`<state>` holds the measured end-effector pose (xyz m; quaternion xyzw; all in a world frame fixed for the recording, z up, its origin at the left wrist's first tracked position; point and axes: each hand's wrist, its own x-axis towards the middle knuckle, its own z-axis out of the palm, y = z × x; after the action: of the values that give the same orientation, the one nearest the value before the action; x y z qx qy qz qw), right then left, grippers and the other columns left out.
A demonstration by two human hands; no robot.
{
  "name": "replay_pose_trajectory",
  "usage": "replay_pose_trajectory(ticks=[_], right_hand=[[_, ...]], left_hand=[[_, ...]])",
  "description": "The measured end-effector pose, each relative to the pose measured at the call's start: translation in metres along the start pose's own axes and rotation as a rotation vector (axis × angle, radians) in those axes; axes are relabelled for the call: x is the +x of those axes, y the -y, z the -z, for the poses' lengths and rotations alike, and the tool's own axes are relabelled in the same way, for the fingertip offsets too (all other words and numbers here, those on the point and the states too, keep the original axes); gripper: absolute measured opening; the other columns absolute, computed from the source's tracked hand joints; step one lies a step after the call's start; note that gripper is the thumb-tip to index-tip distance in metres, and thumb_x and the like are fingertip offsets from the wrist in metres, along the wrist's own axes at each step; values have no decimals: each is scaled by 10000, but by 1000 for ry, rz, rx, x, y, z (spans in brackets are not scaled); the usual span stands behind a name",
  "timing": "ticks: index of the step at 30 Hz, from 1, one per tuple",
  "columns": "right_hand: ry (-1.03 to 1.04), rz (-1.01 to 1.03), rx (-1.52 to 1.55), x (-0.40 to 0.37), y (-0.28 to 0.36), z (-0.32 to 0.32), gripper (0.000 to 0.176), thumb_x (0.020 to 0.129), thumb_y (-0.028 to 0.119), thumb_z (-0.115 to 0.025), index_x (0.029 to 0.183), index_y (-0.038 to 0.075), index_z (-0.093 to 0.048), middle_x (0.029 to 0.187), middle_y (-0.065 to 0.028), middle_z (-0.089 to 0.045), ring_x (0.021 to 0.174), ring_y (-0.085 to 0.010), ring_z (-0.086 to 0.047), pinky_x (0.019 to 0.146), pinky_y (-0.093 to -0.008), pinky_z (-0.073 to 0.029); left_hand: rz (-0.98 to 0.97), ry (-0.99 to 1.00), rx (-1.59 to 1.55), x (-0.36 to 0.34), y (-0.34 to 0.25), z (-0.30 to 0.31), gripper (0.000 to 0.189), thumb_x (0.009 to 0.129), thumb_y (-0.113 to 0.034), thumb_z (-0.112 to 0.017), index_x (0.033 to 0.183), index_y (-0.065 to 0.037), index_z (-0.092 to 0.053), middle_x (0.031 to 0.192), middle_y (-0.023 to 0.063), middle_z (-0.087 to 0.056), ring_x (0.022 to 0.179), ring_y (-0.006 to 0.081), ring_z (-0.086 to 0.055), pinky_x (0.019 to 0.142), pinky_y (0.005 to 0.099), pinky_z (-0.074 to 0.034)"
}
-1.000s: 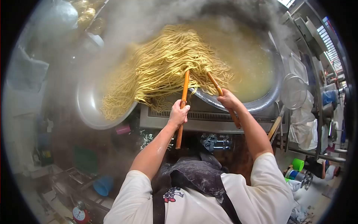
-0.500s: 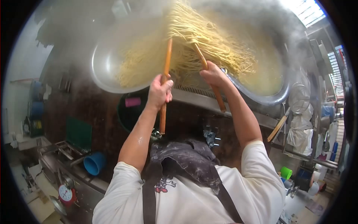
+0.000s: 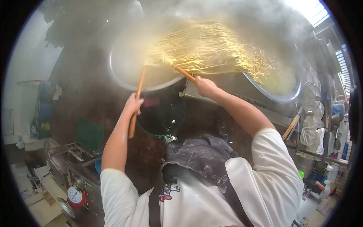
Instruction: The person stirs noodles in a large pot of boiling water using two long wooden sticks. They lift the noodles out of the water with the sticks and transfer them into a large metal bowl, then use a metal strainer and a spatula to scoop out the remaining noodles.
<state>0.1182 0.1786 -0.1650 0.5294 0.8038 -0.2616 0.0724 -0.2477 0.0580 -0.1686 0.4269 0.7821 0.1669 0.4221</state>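
My left hand point(image 3: 133, 104) is closed around a long wooden stick point(image 3: 141, 82), its lower end poking out below the fist. In my right hand point(image 3: 206, 86) is a second wooden stick point(image 3: 184, 72), slanting up to the left. Both far ends run into a thick mass of yellow noodles point(image 3: 211, 43), which stretches from above the silver basin point(image 3: 112, 64) on the left to the large steaming pot point(image 3: 278, 99) on the right. Steam blurs the noodles' left end and hides the stick tips.
Below the basin stands a dark round tub point(image 3: 160, 132) with a pink item in it. A wire strainer point(image 3: 311, 97) hangs at the right, near plastic bags point(image 3: 314, 132). A red dial scale point(image 3: 76, 196) sits lower left. Thick steam covers the back.
Both hands and sticks have swung left, carrying the noodles' near end over the silver basin. The noodle mass now spans sideways between basin and pot.
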Motion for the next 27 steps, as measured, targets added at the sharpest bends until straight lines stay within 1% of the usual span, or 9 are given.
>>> replay_pose_trajectory(ticks=[2,5,7,8,9,11,14,20,27], right_hand=[[-8,-57,-96,-47,-48,29,246,949,95,-510,1191,52,-524,1051,-207,-701,999,-388,-687,817,-512,-545],[44,-164,-118,-112,-122,91,279,945,179,-566,1196,65,-523,1006,-214,-697,973,-409,-670,818,-521,-522],[30,-196,-148,-173,-169,144,295,919,242,-651,1121,46,-561,979,-213,-689,960,-408,-659,826,-513,-509],[29,-216,-95,-209,-175,181,277,902,231,-675,1081,38,-588,971,-201,-691,951,-403,-654,830,-489,-514],[19,-259,-83,-239,-196,203,277,895,214,-689,1086,37,-598,964,-190,-691,941,-383,-659,827,-469,-514],[6,-377,-1,-291,-238,242,281,881,170,-712,1104,34,-608,944,-166,-689,909,-329,-662,814,-428,-511],[-154,-473,184,-345,-333,270,246,868,76,-722,1072,19,-597,891,-101,-673,819,-229,-617,787,-374,-501],[-207,-654,-160,-375,-480,333,134,856,-6,-621,986,25,-610,848,-156,-656,791,-296,-627,768,-380,-503],[119,-558,-123,-242,-553,239,236,927,70,-584,1155,65,-645,1045,-173,-709,950,-346,-674,827,-449,-518]], left_hand=[[-20,-13,141,-38,16,38,503,884,-217,-669,1308,-23,-481,803,158,-622,476,262,-607,469,406,-510],[166,84,151,-120,-3,117,451,869,-189,-681,1278,-75,-531,826,46,-533,699,150,-518,511,307,-475],[210,117,237,-178,-21,177,443,803,-127,-681,1231,-72,-578,863,46,-585,775,170,-572,628,366,-506],[-166,106,307,-183,46,212,471,766,-89,-672,1230,-71,-588,898,55,-636,775,154,-605,639,357,-513],[-220,47,483,-221,18,218,496,741,-76,-677,1229,-49,-593,942,62,-674,759,131,-627,590,289,-501],[132,-52,267,-285,-135,148,487,776,-79,-664,1252,-24,-576,904,49,-654,706,108,-619,541,245,-487],[77,261,-96,-258,-175,55,440,909,-118,-605,1324,-24,-493,777,24,-552,530,93,-515,523,257,-511],[344,952,-497,-239,-289,-113,315,1084,-235,-416,1320,-28,-435,646,-23,-395,418,64,-416,553,318,-589],[259,773,-444,-167,-340,-240,290,1076,-315,-467,1186,-48,-499,620,-38,-406,402,70,-414,581,358,-592]])
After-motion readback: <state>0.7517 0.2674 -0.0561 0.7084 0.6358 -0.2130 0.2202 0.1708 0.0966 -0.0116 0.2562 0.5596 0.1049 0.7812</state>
